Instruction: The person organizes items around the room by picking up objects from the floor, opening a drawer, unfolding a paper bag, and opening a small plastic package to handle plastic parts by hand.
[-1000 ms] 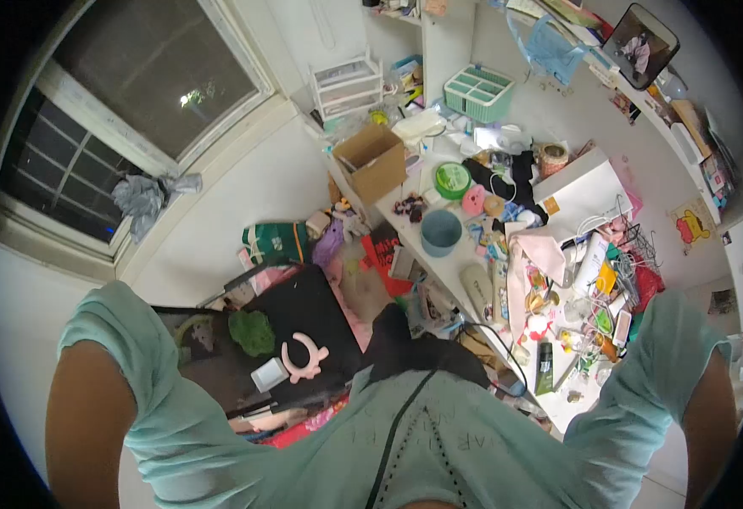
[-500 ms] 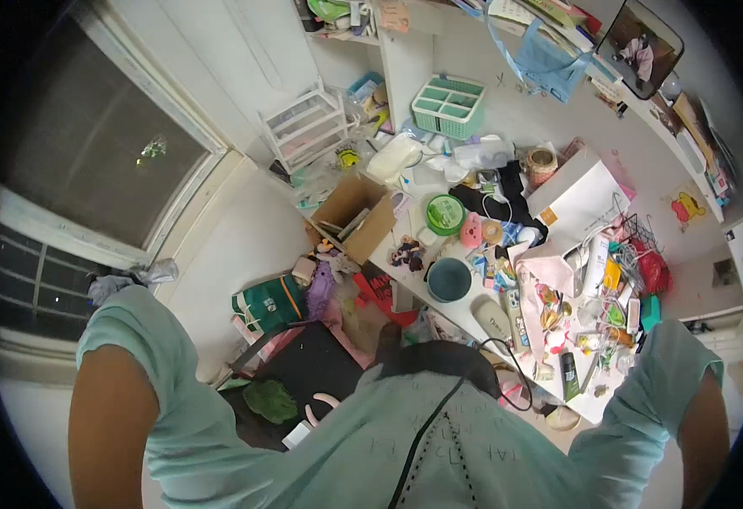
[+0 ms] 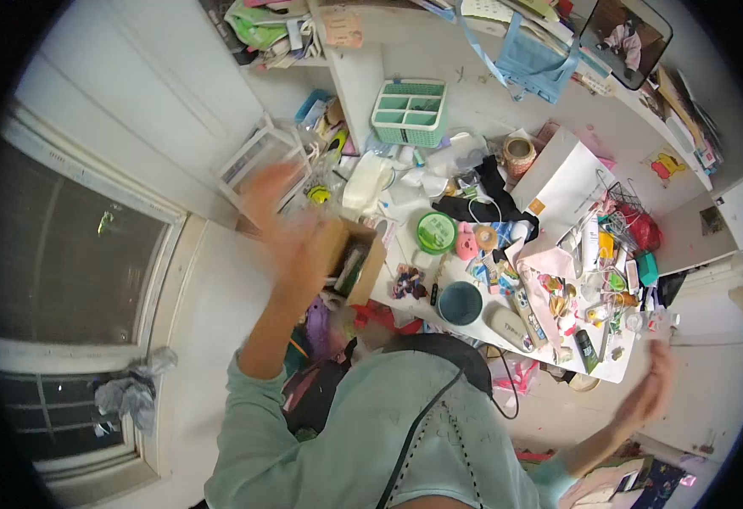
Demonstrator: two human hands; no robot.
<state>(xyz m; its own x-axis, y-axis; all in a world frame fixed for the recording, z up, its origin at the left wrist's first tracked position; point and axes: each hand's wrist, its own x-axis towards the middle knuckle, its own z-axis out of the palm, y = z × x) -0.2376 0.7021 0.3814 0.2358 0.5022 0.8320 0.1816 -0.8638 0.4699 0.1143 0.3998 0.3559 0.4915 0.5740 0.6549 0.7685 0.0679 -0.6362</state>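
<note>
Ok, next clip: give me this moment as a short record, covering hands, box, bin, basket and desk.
left hand: raised by the cardboard box, blurred; contact unclear
right hand: out past the desk's right end, blurred; grip unclear
cardboard box: open, things inside
blue-gray bin: upright, near the desk's front edge
green round tub: behind the bin, beside a pink item
mint basket: divided, at the back
desk: white, cluttered

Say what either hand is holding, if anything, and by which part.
It cannot be told: the left hand and the right hand are both blurred, with no clear grip visible.
</note>
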